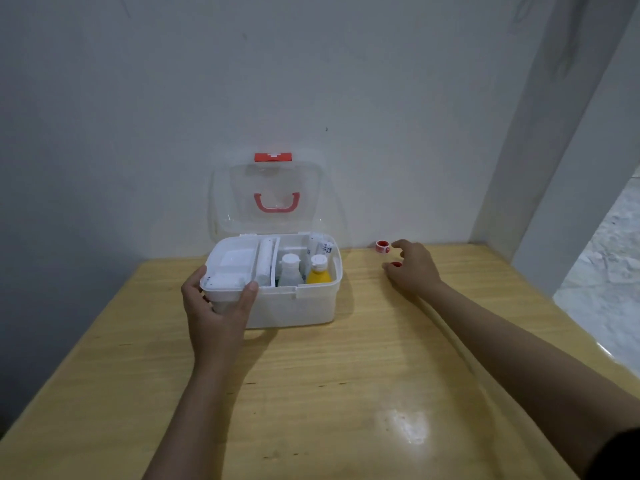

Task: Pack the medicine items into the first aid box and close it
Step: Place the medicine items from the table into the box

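Note:
The white first aid box [294, 306] stands open on the wooden table, its clear lid [221, 202] with a red handle upright against the wall. Inside are a white bottle [290, 268], a yellow bottle [318, 271], a white roll [265, 261], a tube [323, 245] and a white tray [232, 261] on the left. My left hand [216, 313] grips the box's front-left corner, thumb and finger on the rim. My right hand [412, 268] hovers to the right with fingers spread, just beside a small red-and-white tape roll [382, 246]. A second small red item [396, 264] shows under its fingers.
The table [329, 393] butts against a white wall behind the box. A white pillar [561, 168] rises at the right rear corner, with the table's right edge and floor beyond it. A glossy patch reflects light near the front.

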Demonstrator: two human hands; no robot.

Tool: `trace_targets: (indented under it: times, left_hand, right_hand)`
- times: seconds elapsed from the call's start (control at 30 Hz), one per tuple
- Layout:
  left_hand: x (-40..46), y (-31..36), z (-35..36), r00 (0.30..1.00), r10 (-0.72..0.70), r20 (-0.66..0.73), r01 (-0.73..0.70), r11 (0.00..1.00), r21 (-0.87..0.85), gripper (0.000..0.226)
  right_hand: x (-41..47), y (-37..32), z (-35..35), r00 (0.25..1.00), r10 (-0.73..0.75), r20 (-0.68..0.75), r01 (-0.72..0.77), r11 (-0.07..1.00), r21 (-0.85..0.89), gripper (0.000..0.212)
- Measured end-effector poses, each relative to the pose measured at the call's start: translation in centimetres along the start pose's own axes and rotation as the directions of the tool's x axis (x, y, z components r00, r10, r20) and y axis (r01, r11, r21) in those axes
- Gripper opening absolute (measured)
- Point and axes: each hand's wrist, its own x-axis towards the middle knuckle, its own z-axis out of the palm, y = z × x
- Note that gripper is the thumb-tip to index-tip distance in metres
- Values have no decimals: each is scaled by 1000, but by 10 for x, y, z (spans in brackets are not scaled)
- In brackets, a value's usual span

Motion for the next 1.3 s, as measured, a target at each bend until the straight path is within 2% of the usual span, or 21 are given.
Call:
trace_targets:
  times: [0.27, 0.4, 0.6, 0.77, 0.87, 1.0, 1.17, 1.3]
  left_hand:
    - [3, -4, 0, 1000, 5, -1, -4, 1000, 9, 71]
    - [3, -4, 0, 1000, -1, 7, 1, 1000, 10, 73]
    - [4, -3, 0, 1000, -8, 5, 8, 1000, 18, 72]
    - [3, -3, 1, 1000, -11, 7, 11, 1000, 12, 76]
    - [4, -3, 0, 1000, -16, 6, 16, 1000, 9, 82]
    - [3, -2, 1, 1000, -15, 19, 15, 1000, 0, 85]
    - [0, 1, 4, 1000, -11, 22, 12, 999, -30, 80]
    - [1, -3, 3, 1000, -5, -11, 5, 999, -54, 79]
  right_hand:
    - [44, -10, 17, 996, 85, 23, -84, 996, -39, 27]
    - [48, -9, 19, 996, 85, -13, -86, 996, -40, 18]
    - [31, -11, 8, 998, -45, -45, 46, 999, 27, 25]
    - [8, -58, -30, 974, -217, -71, 226, 962, 151, 25]
    - [-9, -106, -55, 948, -317, -18, 313, 927, 207, 23]
    - [-24, -169, -62, 890, -432, 145, 390, 887, 247, 22]
    - [-30, -229, -21, 839, -479, 257, 402, 865, 299, 19]
    - [-34, -259, 22, 822, -479, 309, 428, 877, 220, 20]
